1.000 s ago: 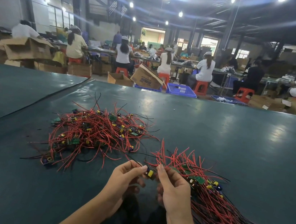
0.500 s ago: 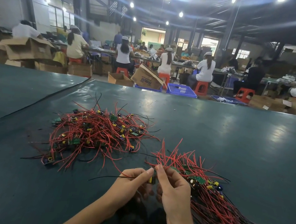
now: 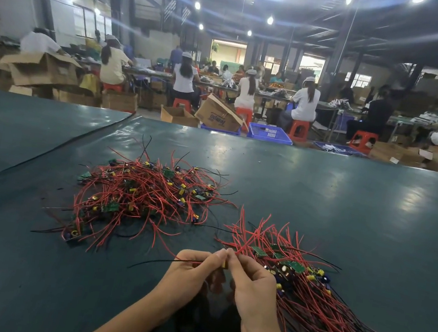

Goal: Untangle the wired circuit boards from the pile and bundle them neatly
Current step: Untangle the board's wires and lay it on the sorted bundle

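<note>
Since 1 second ago, the 2 hands have drawn closer together, and a thin black wire [image 3: 155, 262] now trails out to the left of the left hand [image 3: 189, 276], where none showed before.

Left hand: thumb and forefinger pinch a small circuit board with a yellow component [image 3: 224, 264]; the other fingers are curled beneath. Right hand [image 3: 252, 284]: thumb and forefinger pinch the same board from the opposite side, and the fingertips of both hands touch above it. The board is mostly hidden between the fingers; only the yellow part shows. It is held over the dark teal bench [image 3: 320, 193], between the 2 heaps.

The tangled pile of green circuit boards with red and black wires [image 3: 141, 197] lies on the bench ahead and to the left of the hands, apart from them, placed as in the earlier frames. The aligned bundle of wired boards [image 3: 310, 311] lies just beside the right hand: boards grouped at its middle, long wires fanning off to the right, short red leads rising behind. Red leads pass the fingertips; whether they belong to the held board cannot be told.

Beyond the bench stand a blue plastic crate [image 3: 269, 133], a tilted brown cardboard box [image 3: 218, 117], red plastic stools [image 3: 299, 127] and seated workers in white shirts [image 3: 184, 80].
</note>
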Demonstrator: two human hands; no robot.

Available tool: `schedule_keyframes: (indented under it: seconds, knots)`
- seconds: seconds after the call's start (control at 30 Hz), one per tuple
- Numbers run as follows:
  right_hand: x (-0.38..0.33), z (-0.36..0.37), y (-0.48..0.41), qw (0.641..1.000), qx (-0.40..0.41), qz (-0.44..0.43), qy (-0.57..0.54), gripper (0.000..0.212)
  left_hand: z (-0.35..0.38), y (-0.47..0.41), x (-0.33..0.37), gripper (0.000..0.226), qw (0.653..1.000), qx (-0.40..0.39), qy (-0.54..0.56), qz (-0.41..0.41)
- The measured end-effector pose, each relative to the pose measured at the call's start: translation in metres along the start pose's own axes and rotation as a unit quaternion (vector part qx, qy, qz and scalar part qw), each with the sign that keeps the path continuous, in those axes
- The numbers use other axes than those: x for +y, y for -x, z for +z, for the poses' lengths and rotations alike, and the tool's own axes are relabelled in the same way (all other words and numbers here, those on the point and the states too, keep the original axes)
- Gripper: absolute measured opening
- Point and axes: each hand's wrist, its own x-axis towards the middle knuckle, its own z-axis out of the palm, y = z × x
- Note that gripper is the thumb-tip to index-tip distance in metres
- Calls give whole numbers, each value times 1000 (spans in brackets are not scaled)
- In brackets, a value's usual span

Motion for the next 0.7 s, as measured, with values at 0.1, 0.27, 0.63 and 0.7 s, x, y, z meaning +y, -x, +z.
schedule_keyframes:
  seconds: [0.1, 0.27, 0.63, 0.7]
  knots:
    - [0, 1, -3, 998, 21, 32, -51, 19, 0, 0, 2, 40, 1000, 8, 13, 14]
    - [-10, -13, -16, 987, 95, 50, -121, 17, -4, -1, 12, 32, 998, 26, 35, 40]
    - [-14, -30, -20, 971, 172, 49, -160, 10, -12, -1, 9, 39, 999, -15, -2, 50]
    - [-10, -25, -18, 984, 144, 50, -92, 14, -10, -1, 7, 40, 999, -11, -9, 43]
